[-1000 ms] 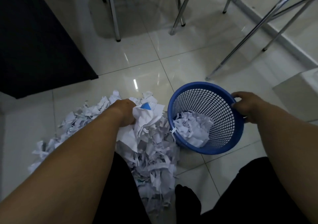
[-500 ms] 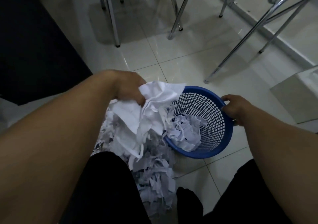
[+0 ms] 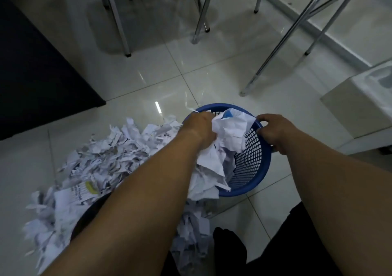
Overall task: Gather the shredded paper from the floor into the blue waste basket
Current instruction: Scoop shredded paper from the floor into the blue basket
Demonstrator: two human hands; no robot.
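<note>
The blue mesh waste basket (image 3: 251,165) lies tilted on the tiled floor, its mouth facing me. My right hand (image 3: 273,132) grips its far right rim. My left hand (image 3: 199,127) is inside the basket's mouth, closed on a crumpled bunch of white paper (image 3: 228,135) that spills over the near rim. A wide heap of shredded paper (image 3: 101,165) covers the floor to the left of the basket and runs down between my legs.
Chrome chair legs (image 3: 200,10) stand on the floor beyond the basket, and more slant at the upper right. A dark mat (image 3: 36,63) fills the left. A white box-like object (image 3: 360,106) sits at the right. My dark-trousered legs are at the bottom.
My left hand lifted a bunch of paper from the heap and carried it right into the basket's mouth. My right hand kept hold of the rim.
</note>
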